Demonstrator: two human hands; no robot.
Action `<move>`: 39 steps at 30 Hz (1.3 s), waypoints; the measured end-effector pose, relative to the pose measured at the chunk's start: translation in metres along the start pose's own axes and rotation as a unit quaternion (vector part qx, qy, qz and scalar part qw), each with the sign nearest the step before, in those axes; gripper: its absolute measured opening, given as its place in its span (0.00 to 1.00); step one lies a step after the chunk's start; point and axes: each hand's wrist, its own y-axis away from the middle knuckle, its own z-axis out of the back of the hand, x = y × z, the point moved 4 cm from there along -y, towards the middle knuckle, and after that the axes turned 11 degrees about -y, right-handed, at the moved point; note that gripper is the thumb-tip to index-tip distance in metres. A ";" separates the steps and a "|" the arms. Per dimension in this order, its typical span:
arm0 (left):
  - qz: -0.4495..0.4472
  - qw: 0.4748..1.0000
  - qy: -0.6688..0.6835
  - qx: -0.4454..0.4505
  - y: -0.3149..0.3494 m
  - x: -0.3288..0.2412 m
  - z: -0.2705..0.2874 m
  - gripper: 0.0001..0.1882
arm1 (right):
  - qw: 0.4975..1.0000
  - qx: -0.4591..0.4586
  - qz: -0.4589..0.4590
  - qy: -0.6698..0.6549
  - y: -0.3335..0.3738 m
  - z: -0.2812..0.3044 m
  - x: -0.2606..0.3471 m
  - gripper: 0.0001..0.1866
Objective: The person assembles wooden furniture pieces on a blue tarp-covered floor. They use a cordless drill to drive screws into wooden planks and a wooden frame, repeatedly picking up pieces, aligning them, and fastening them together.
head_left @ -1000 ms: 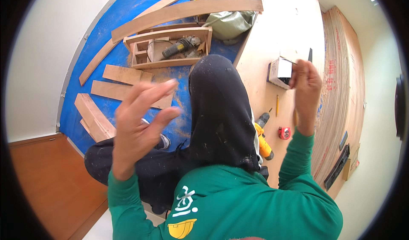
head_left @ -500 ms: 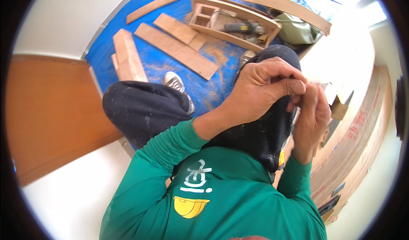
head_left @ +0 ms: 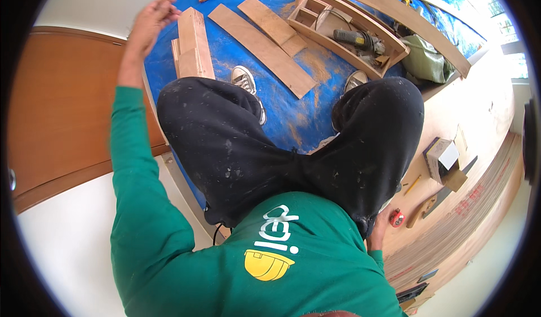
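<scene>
One hand, your left hand [head_left: 147, 28], is raised at the upper left, the forearm nearly upright in the view and its green sleeve [head_left: 132, 131] reaching to the wrist. The hand leans to the right with the fingers loosely bent; whether their tips pinch anything, you cannot tell from this view. The wood block [head_left: 193, 44] lies on the blue sheet [head_left: 225, 52] just right of those fingertips, its far end nearest them; contact cannot be made out. Your right hand [head_left: 379, 230] is low at your right side, its fingers hidden behind your thigh [head_left: 366, 159], so its grip cannot be told. The red tape measure [head_left: 397, 218] lies on the board [head_left: 484, 108], just right of that hand. Beyond the tape measure, farther from you, are the pencil [head_left: 413, 184] and the box [head_left: 442, 158]. Right of the wood block, two planks [head_left: 262, 51] lie slantwise on the sheet, and past them the tray [head_left: 332, 48] holds the grinder [head_left: 355, 38]
</scene>
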 end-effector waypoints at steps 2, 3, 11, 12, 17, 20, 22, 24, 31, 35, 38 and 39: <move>0.069 0.995 0.005 0.074 -0.034 0.074 -0.027 0.19 | 1.000 -0.010 -0.019 -0.016 -0.008 0.006 0.008 0.35; 0.068 0.992 -0.015 0.103 -0.048 0.111 -0.048 0.19 | 0.999 -0.014 -0.027 -0.025 -0.010 0.008 0.014 0.35; 0.088 0.954 -0.269 0.100 -0.200 0.317 -0.114 0.18 | 0.990 -0.059 -0.098 -0.077 -0.015 0.027 0.068 0.34; 0.069 0.942 -0.319 0.079 -0.226 0.334 -0.114 0.18 | 0.989 -0.069 -0.104 -0.085 -0.016 0.034 0.080 0.34; -0.095 0.817 -0.564 0.075 -0.355 0.443 -0.111 0.17 | 0.988 -0.116 -0.095 -0.037 -0.050 0.092 0.159 0.34; -0.210 0.617 -0.736 0.181 -0.405 0.515 -0.114 0.18 | 0.986 -0.152 -0.034 0.059 -0.117 0.150 0.216 0.34; 0.093 0.911 -0.369 0.159 -0.412 0.552 -0.097 0.21 | 0.968 -0.219 0.058 0.110 -0.180 0.185 0.259 0.35; -0.005 0.867 -0.489 0.095 -0.401 0.548 -0.099 0.22 | 0.932 -0.278 0.120 0.197 -0.234 0.207 0.312 0.33; 0.088 0.947 -0.223 0.212 -0.334 0.493 -0.122 0.19 | 0.961 0.039 0.241 -0.131 -0.313 0.035 0.462 0.37; -0.032 0.935 -0.307 0.175 -0.272 0.464 -0.161 0.19 | 0.955 0.170 0.117 -0.212 -0.291 -0.121 0.461 0.34; -0.058 0.943 -0.328 -0.018 -0.209 0.429 -0.164 0.16 | 0.940 0.208 -0.093 -0.253 -0.271 -0.189 0.435 0.28; -0.029 0.956 -0.288 -0.052 -0.190 0.419 -0.169 0.15 | 0.934 0.227 -0.118 -0.248 -0.267 -0.202 0.429 0.28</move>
